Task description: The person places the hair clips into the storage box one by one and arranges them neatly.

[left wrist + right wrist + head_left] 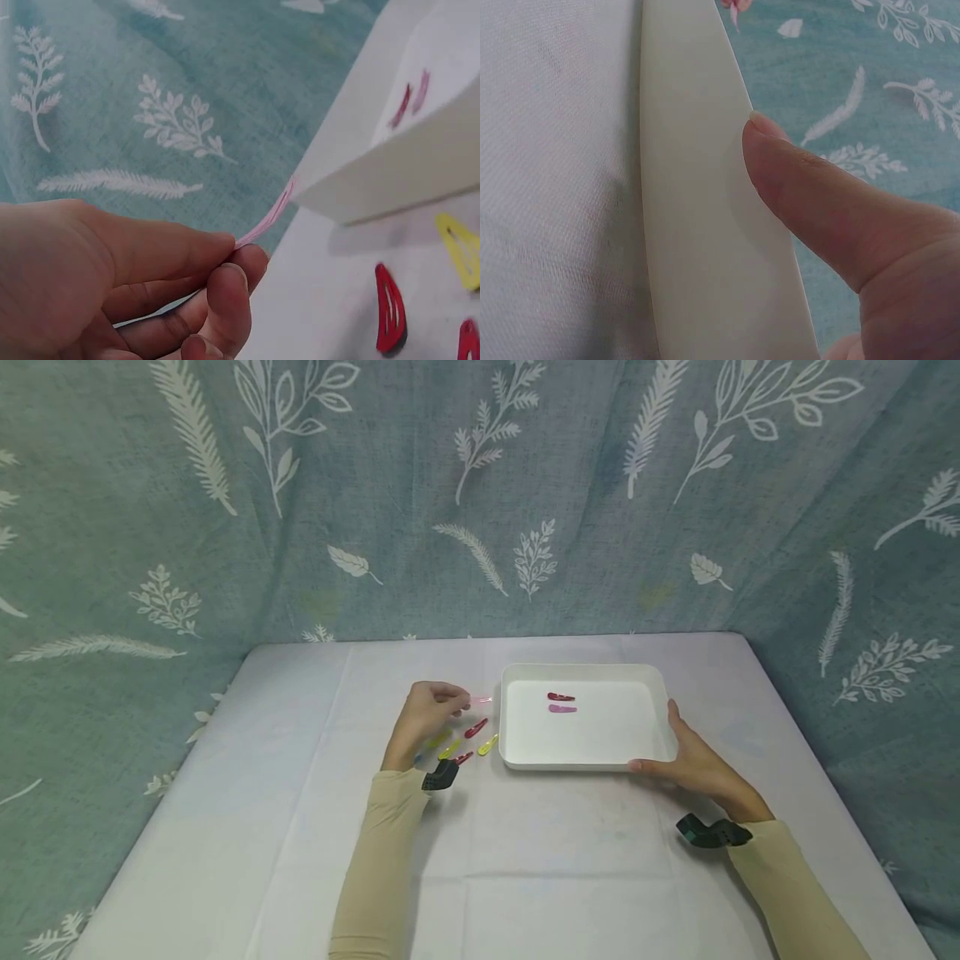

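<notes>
l hand (127, 262) pinches pink clip (268, 220); prob best to lift it clear of tray (570, 767) rim, w/ r hand (699, 764) spread, steadying corner.

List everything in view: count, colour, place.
Tray: one, white, on white tablecloth
Snap hair clips: two, red and mauve, in tray
Pinched clip: one, pink, left of tray
Loose clips: two red, at least two yellow, left of tray; others unclear
Backdrop fabric: one, blue-green, white leaf prints, behind tablecloth
Wrist cameras: two, black, one per wrist
Sleeves: two, beige, one per arm
Left hand: one, bare, holding pinched clip
Right hand: one, bare, touching tray
</notes>
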Motion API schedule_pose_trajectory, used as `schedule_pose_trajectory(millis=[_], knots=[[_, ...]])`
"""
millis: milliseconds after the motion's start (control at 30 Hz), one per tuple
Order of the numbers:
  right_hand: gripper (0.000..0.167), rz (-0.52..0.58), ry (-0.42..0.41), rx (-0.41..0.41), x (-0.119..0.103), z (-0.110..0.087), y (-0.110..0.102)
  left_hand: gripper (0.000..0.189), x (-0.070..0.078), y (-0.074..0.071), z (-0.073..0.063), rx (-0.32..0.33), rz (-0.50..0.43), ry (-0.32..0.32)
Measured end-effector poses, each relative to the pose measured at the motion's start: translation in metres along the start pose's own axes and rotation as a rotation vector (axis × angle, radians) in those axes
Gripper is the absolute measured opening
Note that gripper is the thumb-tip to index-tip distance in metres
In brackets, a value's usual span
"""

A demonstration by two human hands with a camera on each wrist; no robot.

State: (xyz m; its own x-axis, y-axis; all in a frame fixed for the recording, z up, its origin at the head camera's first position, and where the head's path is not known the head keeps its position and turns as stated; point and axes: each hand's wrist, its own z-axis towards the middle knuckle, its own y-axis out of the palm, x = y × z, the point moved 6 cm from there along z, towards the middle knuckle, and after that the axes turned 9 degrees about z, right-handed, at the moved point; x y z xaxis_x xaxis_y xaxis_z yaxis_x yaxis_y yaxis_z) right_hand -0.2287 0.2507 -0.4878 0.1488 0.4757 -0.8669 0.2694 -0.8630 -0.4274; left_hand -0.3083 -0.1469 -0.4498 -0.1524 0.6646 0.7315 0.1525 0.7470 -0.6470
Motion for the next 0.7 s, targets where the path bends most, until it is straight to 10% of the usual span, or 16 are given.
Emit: schedule_pose_trajectory(millis=[700], knots=[[0.142, -0.01, 0.011, 0.004, 0.002, 0.001, -0.001, 0.019, 0.037, 0.025, -0.006, -0.052, -0.094, 0.1]])
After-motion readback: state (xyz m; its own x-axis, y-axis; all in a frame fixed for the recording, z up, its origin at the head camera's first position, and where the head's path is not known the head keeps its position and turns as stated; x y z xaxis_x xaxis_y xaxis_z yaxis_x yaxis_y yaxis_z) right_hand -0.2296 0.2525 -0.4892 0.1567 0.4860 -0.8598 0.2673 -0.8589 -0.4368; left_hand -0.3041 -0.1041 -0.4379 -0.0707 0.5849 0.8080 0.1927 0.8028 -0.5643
